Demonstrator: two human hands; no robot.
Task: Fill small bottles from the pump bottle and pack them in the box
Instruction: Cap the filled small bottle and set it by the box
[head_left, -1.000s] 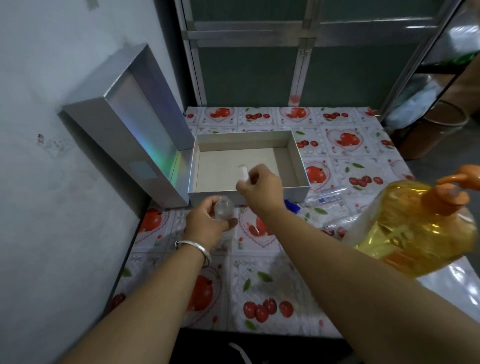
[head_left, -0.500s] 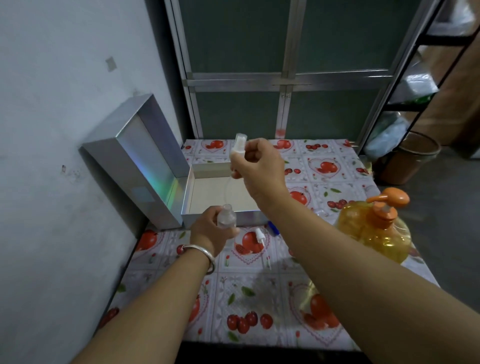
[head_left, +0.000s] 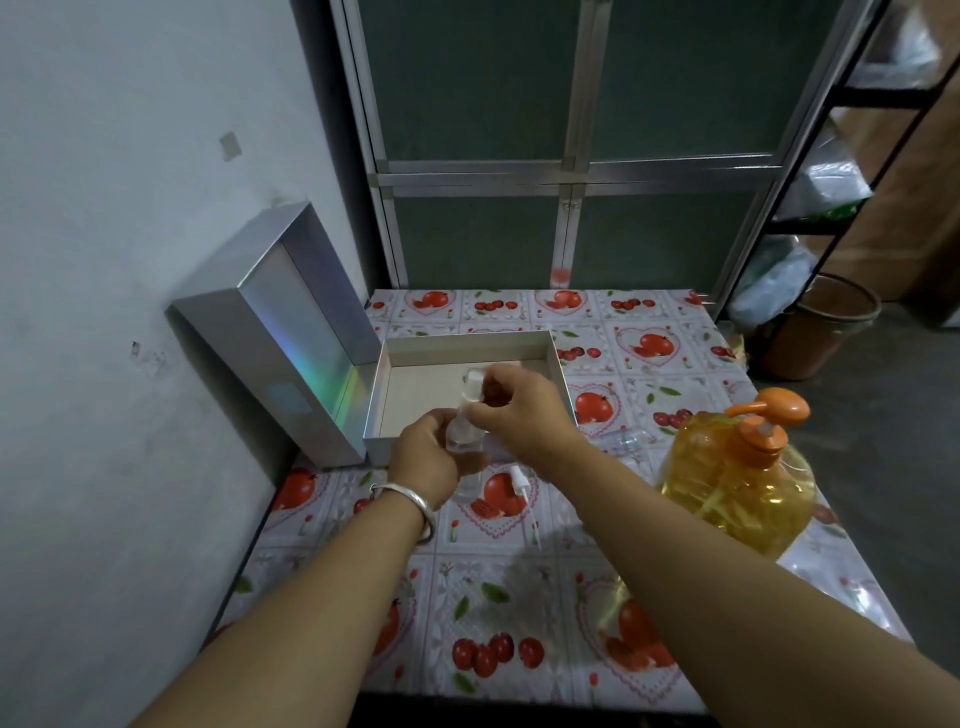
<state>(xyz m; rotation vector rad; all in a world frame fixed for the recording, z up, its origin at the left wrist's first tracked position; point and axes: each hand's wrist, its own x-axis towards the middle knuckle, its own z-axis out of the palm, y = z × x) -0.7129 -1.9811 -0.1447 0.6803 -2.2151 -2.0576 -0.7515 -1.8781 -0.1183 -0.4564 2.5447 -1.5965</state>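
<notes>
Clear plastic is the whole of the small bottle (head_left: 464, 441), held upright just in front of the box (head_left: 560, 370) and above the table (head_left: 519, 644), with the left hand (head_left: 431, 462) wrapped round its body and the right hand (head_left: 519, 410) pinching the white spray cap (head_left: 474, 387) at its neck. Whether that cap is being screwed on or taken off cannot be read from this view, and the bottle is too small and glassy to say if any liquid is inside, though it looks colourless rather than yellow. Judging from how things lie, the task is near its start: the box stands open with its floor bare as far as the hands let it show, so nothing is packed yet. A second white spray head (head_left: 521, 483) with its dip tube lies loose on the patterned cloth just right of the left hand, and something clear, probably more small bottles (head_left: 626, 441), lies between the right forearm and the pump bottle (head_left: 737, 478), which stands at the right edge of the table, full of yellow liquid under its orange pump. The silver lid (head_left: 291, 332) leans against the wall at the left of the box. Left to do, by this reckoning: filling, capping and laying each bottle in the box.
</notes>
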